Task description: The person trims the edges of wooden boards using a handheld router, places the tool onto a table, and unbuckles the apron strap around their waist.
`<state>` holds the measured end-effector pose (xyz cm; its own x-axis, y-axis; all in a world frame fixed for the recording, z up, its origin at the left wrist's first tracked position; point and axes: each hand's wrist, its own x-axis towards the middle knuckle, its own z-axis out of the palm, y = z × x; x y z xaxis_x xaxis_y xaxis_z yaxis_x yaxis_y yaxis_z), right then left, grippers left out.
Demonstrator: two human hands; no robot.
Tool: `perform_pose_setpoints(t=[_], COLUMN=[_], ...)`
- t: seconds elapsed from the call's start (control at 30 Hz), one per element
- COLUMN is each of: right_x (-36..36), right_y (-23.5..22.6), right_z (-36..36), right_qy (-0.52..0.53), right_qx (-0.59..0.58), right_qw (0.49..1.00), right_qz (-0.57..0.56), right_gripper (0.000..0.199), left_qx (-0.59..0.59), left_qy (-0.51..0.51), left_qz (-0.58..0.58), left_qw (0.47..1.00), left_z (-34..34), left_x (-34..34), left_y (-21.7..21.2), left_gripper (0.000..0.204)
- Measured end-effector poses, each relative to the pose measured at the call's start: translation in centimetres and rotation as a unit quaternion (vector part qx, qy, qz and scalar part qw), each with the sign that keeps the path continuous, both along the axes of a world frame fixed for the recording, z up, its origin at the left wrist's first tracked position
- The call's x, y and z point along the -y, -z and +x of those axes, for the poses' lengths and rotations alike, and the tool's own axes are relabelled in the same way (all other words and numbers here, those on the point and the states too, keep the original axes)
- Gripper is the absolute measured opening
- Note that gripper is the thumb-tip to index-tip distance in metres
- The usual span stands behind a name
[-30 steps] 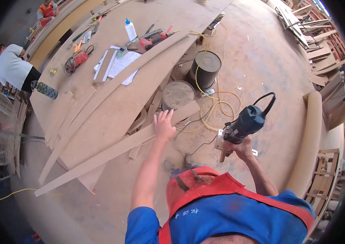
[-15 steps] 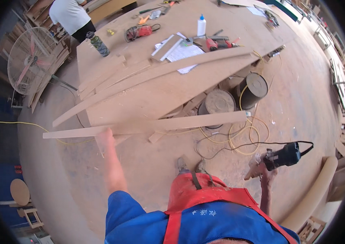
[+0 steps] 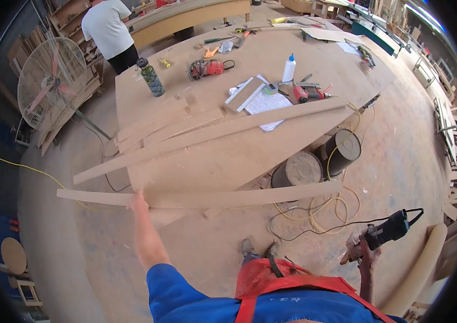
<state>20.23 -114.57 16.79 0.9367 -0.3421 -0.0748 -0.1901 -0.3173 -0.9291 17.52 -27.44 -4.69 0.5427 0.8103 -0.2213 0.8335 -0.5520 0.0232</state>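
Left hand on a long wooden strip, right hand carrying a power tool.

The left hand (image 3: 138, 201) rests on the long thin strip (image 3: 207, 198) near its left end, apparently steadying it; whether the fingers curl around it cannot be told. The strip lies level at the near edge of the tabletop (image 3: 228, 156), pale, straight and narrow. The right hand (image 3: 362, 251), closed around a dark blue corded power tool (image 3: 390, 229), holds it low and aside, clear of the wood.
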Motion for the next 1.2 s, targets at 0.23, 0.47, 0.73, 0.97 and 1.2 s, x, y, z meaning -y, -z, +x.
perform_pose_setpoints(t=[0.23,0.47,0.73,0.97,1.2], right_x=[-0.6,-2.1,-2.1,-3.7,-2.3], right_y=[0.7,-2.7,-1.0,-1.7,-0.4], right_z=[-0.1,0.3,2.2,2.3,1.5], right_qy=[-0.020,-0.063,-0.075,-0.082,-0.063], right_qx=[0.018,0.013,0.043,0.060,0.031], right_qw=[0.998,0.998,0.996,0.993,0.992], right_qz=[0.048,0.028,0.001,0.057,0.102], right_gripper=[0.037,0.050,0.033,0.028,0.035], left_qx=[0.275,0.658,0.776,0.771,0.567], left_qy=[-0.375,-0.455,-0.230,-0.029,0.263], left_qz=[-0.108,-0.078,0.025,-0.071,0.087], left_qw=[0.879,0.595,0.587,0.632,0.776], left_z=[-5.3,-7.6,-10.6,-9.3,3.6], left_x=[1.5,8.8,6.3,12.0,24.8], left_y=[-5.2,-17.0,-35.4,-51.1,-53.3], left_gripper=[0.052,0.072,0.064,0.071,0.083])
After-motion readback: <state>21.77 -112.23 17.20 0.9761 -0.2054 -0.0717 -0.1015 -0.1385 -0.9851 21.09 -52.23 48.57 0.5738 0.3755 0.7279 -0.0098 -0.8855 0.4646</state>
